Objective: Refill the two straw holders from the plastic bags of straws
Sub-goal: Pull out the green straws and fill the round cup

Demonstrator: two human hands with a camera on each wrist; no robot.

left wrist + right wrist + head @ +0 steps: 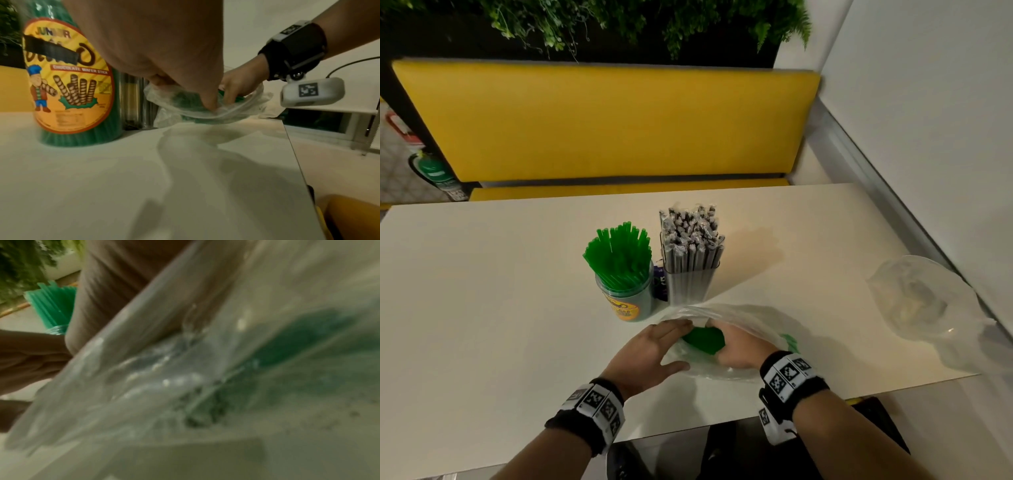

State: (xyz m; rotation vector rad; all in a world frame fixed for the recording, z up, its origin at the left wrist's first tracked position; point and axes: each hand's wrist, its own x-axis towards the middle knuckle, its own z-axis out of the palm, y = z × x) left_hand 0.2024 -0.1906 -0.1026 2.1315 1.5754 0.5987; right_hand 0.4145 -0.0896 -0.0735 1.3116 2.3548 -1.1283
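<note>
A round jar (625, 305) with a yellow label (72, 81) stands mid-table, full of upright green straws (619, 253). Right beside it a clear square holder (690, 282) holds grey wrapped straws (690, 236). In front of both lies a clear plastic bag (756, 325) with a bundle of green straws (702, 339) inside. My right hand (736, 349) is inside the bag's mouth, fingers curled round that bundle. My left hand (654, 346) holds the bag's rim at the opening, thumb spread on the plastic. The right wrist view is blurred, showing only bag film (185, 369) and green straws (298, 340).
A second, crumpled clear bag (917, 301) lies at the table's right edge by the wall. The white table (482, 291) has bare surface on the left. A yellow bench (602, 120) runs behind the far edge. The near edge is just below my wrists.
</note>
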